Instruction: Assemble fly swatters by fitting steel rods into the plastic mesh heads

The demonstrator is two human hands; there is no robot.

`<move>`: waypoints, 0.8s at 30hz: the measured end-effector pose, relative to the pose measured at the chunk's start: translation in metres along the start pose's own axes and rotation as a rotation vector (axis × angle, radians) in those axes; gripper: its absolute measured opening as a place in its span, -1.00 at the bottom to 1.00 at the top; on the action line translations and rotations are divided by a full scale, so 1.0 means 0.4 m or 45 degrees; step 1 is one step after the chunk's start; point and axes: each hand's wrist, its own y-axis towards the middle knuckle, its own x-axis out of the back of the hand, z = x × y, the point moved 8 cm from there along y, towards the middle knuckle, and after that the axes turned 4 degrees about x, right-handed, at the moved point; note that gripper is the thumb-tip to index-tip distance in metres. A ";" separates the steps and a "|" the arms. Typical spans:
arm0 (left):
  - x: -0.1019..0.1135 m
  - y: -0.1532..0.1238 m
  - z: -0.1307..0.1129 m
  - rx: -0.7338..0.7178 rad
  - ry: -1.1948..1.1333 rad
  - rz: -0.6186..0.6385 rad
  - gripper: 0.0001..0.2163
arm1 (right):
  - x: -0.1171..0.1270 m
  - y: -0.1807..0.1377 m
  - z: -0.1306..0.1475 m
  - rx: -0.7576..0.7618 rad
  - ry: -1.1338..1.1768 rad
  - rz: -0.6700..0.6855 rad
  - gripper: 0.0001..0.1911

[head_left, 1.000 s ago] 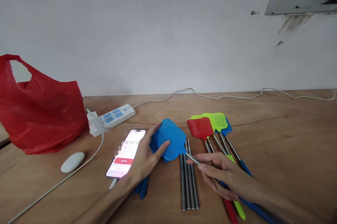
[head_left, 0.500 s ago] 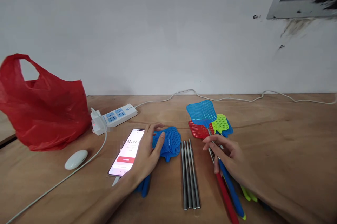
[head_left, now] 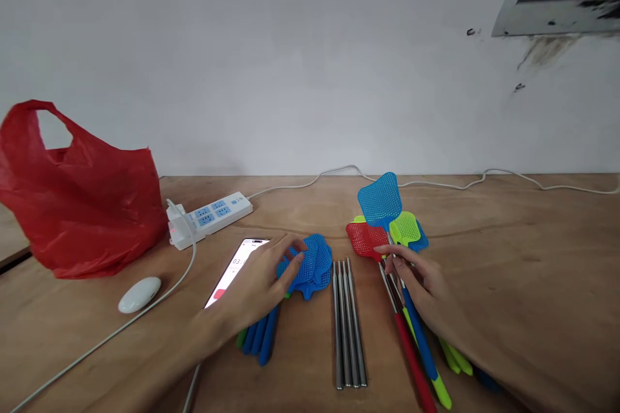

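My left hand point(head_left: 261, 278) lies with fingers spread on a small pile of loose blue mesh swatter heads point(head_left: 310, 265), over coloured plastic handles point(head_left: 259, 334). My right hand point(head_left: 417, 278) pinches the metal shaft of a blue fly swatter point(head_left: 380, 200) and sets it on a heap of finished swatters with red point(head_left: 364, 239) and green point(head_left: 405, 227) heads. Between the hands lie several bare steel rods point(head_left: 347, 322), side by side. A lit phone point(head_left: 231, 271) lies partly under my left hand.
A red plastic bag point(head_left: 77, 200) stands at the far left. A white power strip point(head_left: 208, 216) with its cable, a white oval device point(head_left: 139, 294) and a wire along the wall sit on the wooden table point(head_left: 523, 251).
My right hand carried the blue swatter from the middle over to the heap on the right. My left hand let go of its head and dropped onto the loose blue heads.
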 end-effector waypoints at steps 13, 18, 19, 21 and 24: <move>-0.013 0.060 0.039 -0.096 0.337 0.294 -0.75 | -0.009 0.016 -0.011 0.168 -0.381 0.026 -0.88; -0.003 0.049 0.089 -0.049 0.373 0.372 -0.79 | -0.017 0.011 -0.012 0.168 -0.629 0.099 -0.91; -0.005 0.044 0.096 -0.046 0.370 0.404 -0.81 | -0.019 0.010 -0.011 0.166 -0.679 0.126 -0.90; -0.012 0.035 0.106 -0.042 0.363 0.465 -0.85 | -0.024 0.008 -0.005 0.182 -0.767 0.170 -0.87; -0.017 0.024 0.110 -0.036 0.364 0.506 -0.85 | -0.025 0.007 0.006 0.234 -0.845 0.179 -0.86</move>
